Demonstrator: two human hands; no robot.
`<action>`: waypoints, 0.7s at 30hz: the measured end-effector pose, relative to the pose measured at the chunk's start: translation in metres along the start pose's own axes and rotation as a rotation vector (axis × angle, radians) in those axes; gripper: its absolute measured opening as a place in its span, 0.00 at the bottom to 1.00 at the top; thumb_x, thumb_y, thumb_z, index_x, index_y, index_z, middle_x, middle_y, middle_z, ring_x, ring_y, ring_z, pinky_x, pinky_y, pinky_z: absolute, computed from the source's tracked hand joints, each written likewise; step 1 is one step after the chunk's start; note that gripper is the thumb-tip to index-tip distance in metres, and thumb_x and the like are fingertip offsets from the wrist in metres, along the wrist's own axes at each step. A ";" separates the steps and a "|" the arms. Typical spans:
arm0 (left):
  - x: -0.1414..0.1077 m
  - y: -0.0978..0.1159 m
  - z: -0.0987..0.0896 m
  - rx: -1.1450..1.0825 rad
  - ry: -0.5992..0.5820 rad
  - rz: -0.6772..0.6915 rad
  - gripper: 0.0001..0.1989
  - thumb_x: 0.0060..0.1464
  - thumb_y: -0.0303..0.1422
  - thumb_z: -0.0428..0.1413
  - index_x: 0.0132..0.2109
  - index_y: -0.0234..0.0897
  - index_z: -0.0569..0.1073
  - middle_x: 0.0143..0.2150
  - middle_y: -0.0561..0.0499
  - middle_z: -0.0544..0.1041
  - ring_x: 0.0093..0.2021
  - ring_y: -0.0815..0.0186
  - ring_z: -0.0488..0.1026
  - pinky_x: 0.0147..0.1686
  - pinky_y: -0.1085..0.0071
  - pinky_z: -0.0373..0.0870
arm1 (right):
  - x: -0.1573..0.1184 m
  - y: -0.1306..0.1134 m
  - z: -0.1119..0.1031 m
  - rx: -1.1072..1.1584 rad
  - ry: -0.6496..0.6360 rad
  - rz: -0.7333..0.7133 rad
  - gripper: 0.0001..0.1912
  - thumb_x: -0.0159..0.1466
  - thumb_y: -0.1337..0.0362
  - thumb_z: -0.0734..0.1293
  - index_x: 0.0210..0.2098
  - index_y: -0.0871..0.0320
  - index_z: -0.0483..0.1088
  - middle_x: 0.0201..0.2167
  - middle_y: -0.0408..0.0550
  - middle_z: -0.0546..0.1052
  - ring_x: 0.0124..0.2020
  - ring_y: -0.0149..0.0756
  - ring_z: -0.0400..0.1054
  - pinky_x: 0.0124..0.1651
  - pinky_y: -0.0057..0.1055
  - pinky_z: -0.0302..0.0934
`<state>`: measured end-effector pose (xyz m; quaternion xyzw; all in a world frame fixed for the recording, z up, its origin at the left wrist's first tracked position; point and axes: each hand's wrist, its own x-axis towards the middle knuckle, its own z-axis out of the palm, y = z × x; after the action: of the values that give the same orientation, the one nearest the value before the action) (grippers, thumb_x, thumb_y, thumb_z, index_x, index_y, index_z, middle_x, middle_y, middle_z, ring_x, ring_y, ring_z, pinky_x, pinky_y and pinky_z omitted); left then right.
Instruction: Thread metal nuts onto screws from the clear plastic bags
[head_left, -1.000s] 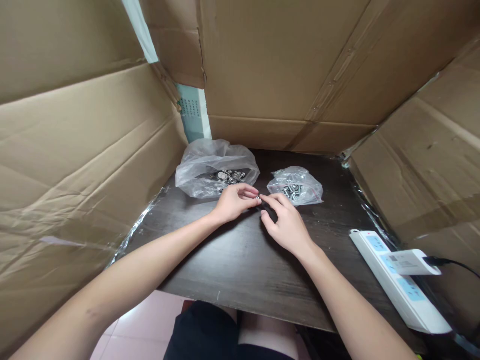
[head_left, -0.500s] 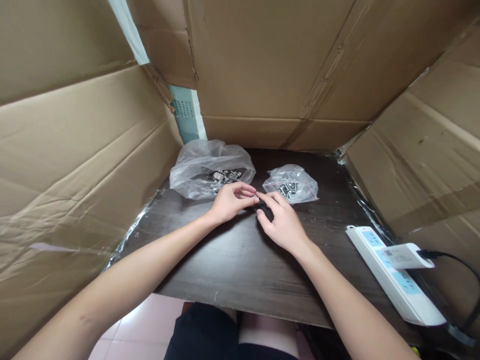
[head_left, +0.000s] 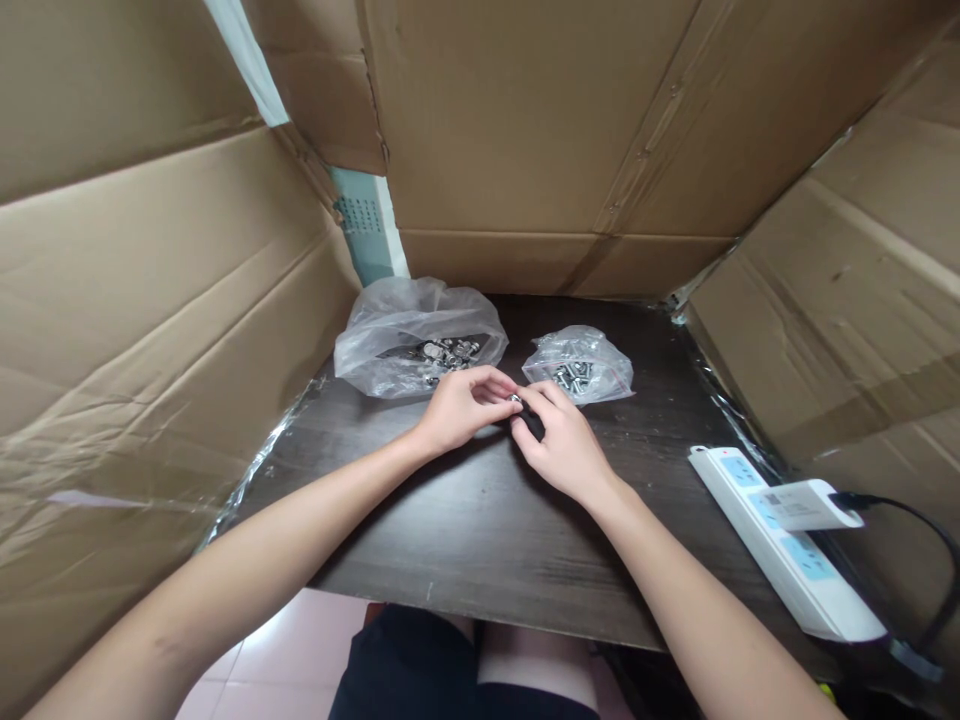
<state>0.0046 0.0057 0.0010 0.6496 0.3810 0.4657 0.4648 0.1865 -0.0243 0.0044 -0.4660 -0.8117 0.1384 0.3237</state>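
Observation:
Above the middle of the table, my left hand point(head_left: 466, 408) pinches a small shiny metal part point(head_left: 515, 399) between thumb and fingertips. My right hand point(head_left: 561, 440) meets it from the right, with its curled fingers and thumb at the same part. The fingers mostly cover the part, so its exact kind does not show. Behind my left hand lies a larger clear plastic bag point(head_left: 375, 352), its mouth facing me and metal hardware pieces point(head_left: 448, 352) inside. Beyond my right hand sits a smaller clear bag point(head_left: 611, 365) holding several metal screws point(head_left: 574, 376).
A white power strip point(head_left: 806, 560) with a white plug-in adapter point(head_left: 806, 505) and black cable point(head_left: 919, 512) lies at the right of the dark wooden table point(head_left: 465, 540). Cardboard walls point(head_left: 525, 130) enclose the table at the back and both sides.
My right hand's fingers have closed in slightly around the small metal part. My left hand keeps its pinch. The whole view has shifted a little.

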 end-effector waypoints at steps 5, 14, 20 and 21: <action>0.002 -0.003 -0.003 -0.012 0.036 -0.015 0.13 0.48 0.34 0.69 0.40 0.32 0.78 0.38 0.46 0.83 0.38 0.63 0.80 0.43 0.67 0.78 | -0.001 -0.001 0.000 0.009 0.001 -0.003 0.21 0.66 0.65 0.63 0.58 0.56 0.69 0.48 0.54 0.72 0.49 0.47 0.70 0.53 0.45 0.68; -0.005 0.005 0.003 0.009 -0.052 0.046 0.12 0.51 0.34 0.68 0.42 0.33 0.79 0.38 0.47 0.83 0.38 0.64 0.81 0.41 0.70 0.78 | 0.000 -0.001 -0.002 -0.001 -0.014 -0.009 0.12 0.65 0.67 0.62 0.46 0.58 0.71 0.45 0.54 0.72 0.47 0.47 0.70 0.52 0.43 0.67; -0.009 0.008 0.006 0.037 -0.115 0.105 0.10 0.52 0.33 0.67 0.41 0.33 0.79 0.38 0.48 0.83 0.37 0.65 0.81 0.41 0.71 0.78 | 0.001 0.002 0.001 -0.006 -0.030 0.001 0.11 0.63 0.68 0.63 0.45 0.59 0.72 0.46 0.55 0.72 0.48 0.47 0.70 0.52 0.44 0.67; -0.009 0.008 0.007 0.039 -0.118 0.105 0.10 0.52 0.32 0.67 0.41 0.33 0.79 0.37 0.48 0.83 0.37 0.65 0.81 0.41 0.71 0.78 | 0.001 0.002 0.001 -0.008 -0.032 0.004 0.12 0.63 0.68 0.63 0.45 0.59 0.72 0.46 0.55 0.73 0.48 0.47 0.70 0.52 0.44 0.67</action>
<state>0.0090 -0.0067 0.0053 0.7038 0.3275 0.4429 0.4485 0.1868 -0.0222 0.0025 -0.4665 -0.8165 0.1433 0.3084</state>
